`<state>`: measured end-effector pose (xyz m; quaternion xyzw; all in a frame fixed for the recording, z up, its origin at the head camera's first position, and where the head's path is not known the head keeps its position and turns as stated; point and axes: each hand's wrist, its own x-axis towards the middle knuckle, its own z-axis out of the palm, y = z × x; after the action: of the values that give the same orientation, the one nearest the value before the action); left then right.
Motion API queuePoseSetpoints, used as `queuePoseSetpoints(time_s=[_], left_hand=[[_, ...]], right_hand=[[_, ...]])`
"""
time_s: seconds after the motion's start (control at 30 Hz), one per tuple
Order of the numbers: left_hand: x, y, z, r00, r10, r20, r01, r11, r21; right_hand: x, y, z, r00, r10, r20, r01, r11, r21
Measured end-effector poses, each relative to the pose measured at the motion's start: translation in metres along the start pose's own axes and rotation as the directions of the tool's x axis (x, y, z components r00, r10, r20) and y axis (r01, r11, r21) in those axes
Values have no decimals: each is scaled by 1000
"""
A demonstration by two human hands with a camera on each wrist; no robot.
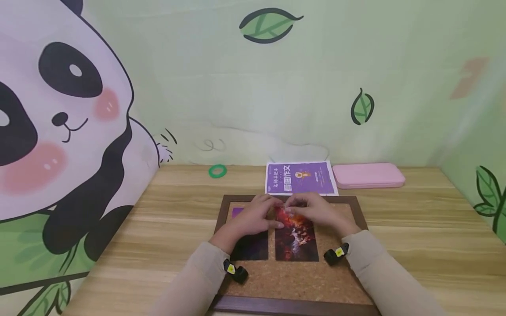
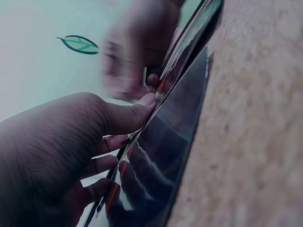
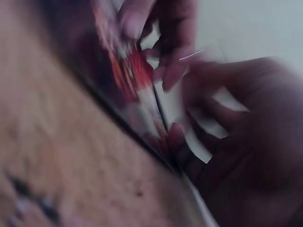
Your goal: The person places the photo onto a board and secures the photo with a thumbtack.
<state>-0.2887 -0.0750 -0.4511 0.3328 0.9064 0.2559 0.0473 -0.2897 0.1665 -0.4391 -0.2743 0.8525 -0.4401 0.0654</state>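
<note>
A dark print with a red and orange burst (image 1: 295, 241) lies on a brown-framed corkboard (image 1: 308, 281). My left hand (image 1: 257, 215) rests across the top of the prints, its thumb and fingers touching the red one near its upper edge; in the left wrist view the thumb (image 2: 137, 113) lies along the glossy surface. Close to its fingertips, my right hand (image 1: 312, 208) has thumb and forefinger together over the print's top edge. A thin, shiny pin (image 3: 193, 54) sticks out from the right fingertips; its head is hidden. A purple and dark print (image 1: 251, 248) lies partly under my left hand.
Behind the corkboard lie a purple booklet (image 1: 302, 177) and a pink case (image 1: 368, 175). A green tape ring (image 1: 217, 171) sits at the table's back left. A wall with a painted panda (image 1: 71, 118) rises behind and beside the wooden table (image 1: 170, 237).
</note>
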Motion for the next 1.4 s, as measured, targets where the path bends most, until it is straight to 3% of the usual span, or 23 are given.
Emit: queuePoseSetpoints(time_s=[0.1,0.3,0.67,1.13,1.4], left_hand=[[-1,1,2,1000,-19,12,19,1000,16],[1,1,2,1000,3,7,-3,998,55],[1,0,-1,1000,5,7,-5,999,42],[1,0,-2,1000,15,6,-15,999,31],[0,-1,0,1000,-9,17,9,1000,26]], right_hand=[[-3,17,8,999,41,8,-41,999,-14],[-2,22,5,998,51,-22,-52,998,-35],[0,19,6,997,58,-50,-63,992,-110],[3,12,10,984,138,-115,-152,980,-125],[2,14,11,989,107,-97,-117,988,-101]])
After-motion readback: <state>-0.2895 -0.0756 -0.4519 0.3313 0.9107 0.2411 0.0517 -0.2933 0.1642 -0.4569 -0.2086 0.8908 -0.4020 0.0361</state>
